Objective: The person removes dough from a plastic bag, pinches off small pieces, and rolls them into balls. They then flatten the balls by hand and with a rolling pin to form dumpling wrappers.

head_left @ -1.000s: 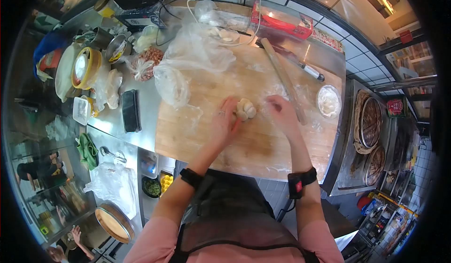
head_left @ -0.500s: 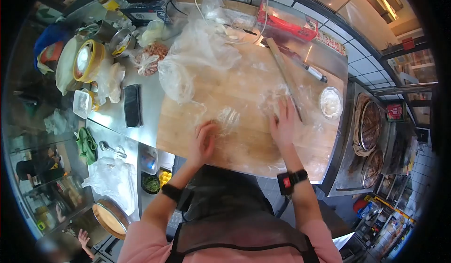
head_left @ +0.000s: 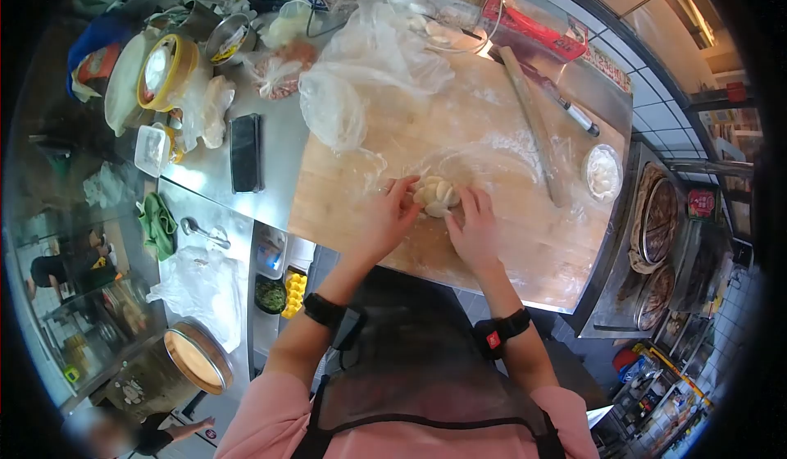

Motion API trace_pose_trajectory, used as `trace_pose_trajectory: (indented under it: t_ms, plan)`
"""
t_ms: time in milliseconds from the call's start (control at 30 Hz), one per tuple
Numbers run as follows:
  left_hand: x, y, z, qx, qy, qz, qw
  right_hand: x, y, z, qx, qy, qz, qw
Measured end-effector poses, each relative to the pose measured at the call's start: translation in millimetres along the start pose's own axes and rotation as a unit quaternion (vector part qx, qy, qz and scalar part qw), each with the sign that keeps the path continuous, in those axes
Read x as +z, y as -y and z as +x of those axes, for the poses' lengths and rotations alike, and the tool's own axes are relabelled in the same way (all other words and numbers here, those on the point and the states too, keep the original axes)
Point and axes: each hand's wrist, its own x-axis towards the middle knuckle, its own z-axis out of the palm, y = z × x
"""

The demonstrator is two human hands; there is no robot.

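A small heap of pale dough pieces (head_left: 437, 196) sits on the floured wooden board (head_left: 352, 213). On its left side my left hand (head_left: 392, 217) curls its fingers against the pieces. From the right, my right hand (head_left: 475, 228) cups the heap, thumb and fingers at its edge. The undersides of the pieces are hidden. To the right of the hands a long wooden rolling pin (head_left: 529, 127) lies slanted on the board. Near the board's right edge stands a bowl of white flour (head_left: 602, 174).
Clear plastic bags (head_left: 377, 57) cover the board's back left. A knife (head_left: 578, 119) lies beyond the rolling pin. A black phone (head_left: 245, 153) rests on the steel counter at left. Round pans (head_left: 658, 221) stand at right, and another person's arm (head_left: 193, 430) shows at lower left.
Both hands have come together toward the middle of the board. Loose blurred pieces under them are now gathered into one heap. The whole view has shifted slightly.
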Motion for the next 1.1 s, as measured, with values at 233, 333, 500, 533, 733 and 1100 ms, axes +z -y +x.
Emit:
trace_pose_trajectory:
  t_ms: [233, 333, 500, 533, 733, 1100]
  plan:
    - [18, 7, 5, 0.014, -0.021, 0.131, 0.991, 7, 11, 13, 0.106, 0.072, 0.056, 0.990]
    - [11, 0, 3, 0.014, 0.008, 0.126, 0.992, 10, 5, 7, 0.092, 0.075, 0.103, 0.988]
    - [4, 3, 0, -0.035, 0.023, 0.035, 0.999, 10, 11, 6, 0.023, 0.041, 0.147, 0.988]
    - [4, 8, 0, -0.040, 0.031, 0.029, 0.998, 8, 17, 9, 0.005, 0.033, 0.164, 0.986]
    - [-12, 0, 3, -0.155, 0.096, -0.236, 0.955, 10, 25, 20, 0.056, 0.026, 0.312, 0.948]
    - [-13, 3, 2, -0.212, 0.071, -0.453, 0.863, 4, 35, 34, 0.203, 0.077, 0.464, 0.859]
